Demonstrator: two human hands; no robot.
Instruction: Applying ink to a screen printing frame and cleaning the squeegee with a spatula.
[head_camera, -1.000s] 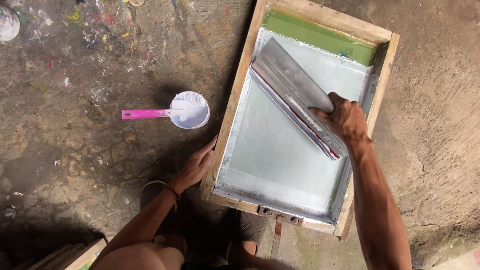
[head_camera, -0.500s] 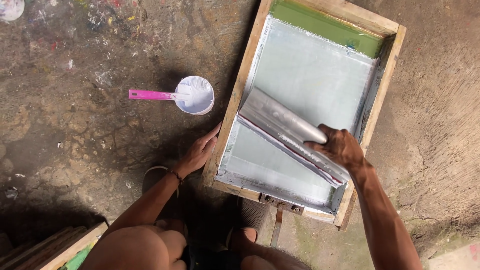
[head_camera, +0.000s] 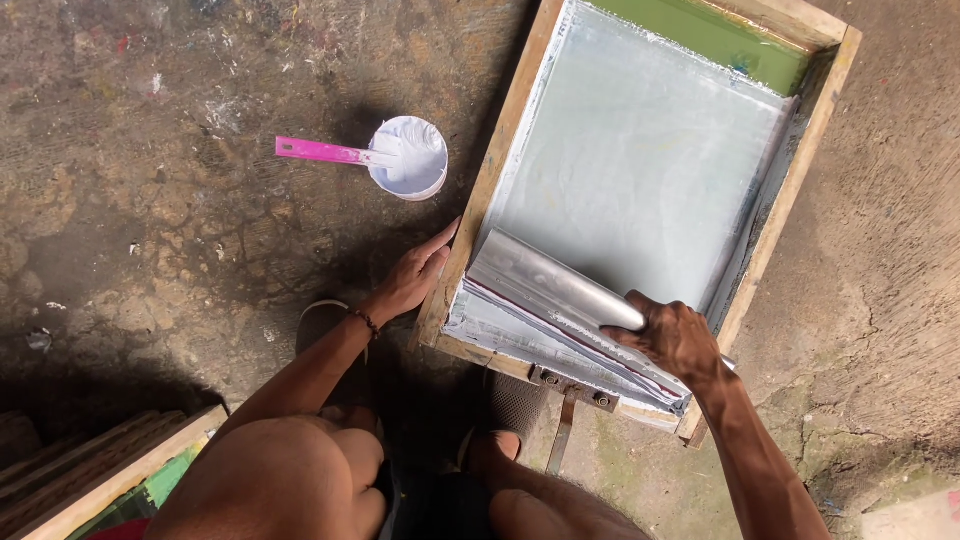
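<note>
Pulled nearer, the metal squeegee (head_camera: 560, 300) now reaches the wooden frame's (head_camera: 500, 170) near edge; my right hand (head_camera: 670, 340) grips it, my left hand (head_camera: 415, 280) braces the frame's left edge, fingers flat.

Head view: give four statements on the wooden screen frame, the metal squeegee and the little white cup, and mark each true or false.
1. The right hand grips the metal squeegee at the near end of the wooden screen frame. True.
2. The left hand holds the pink stick. False: it rests against the frame's left rail; the pink stick lies in the white cup.
3. The white cup stands inside the frame. False: it stands on the floor, left of the frame.
4. A green strip shows at the frame's far end. True.
</note>
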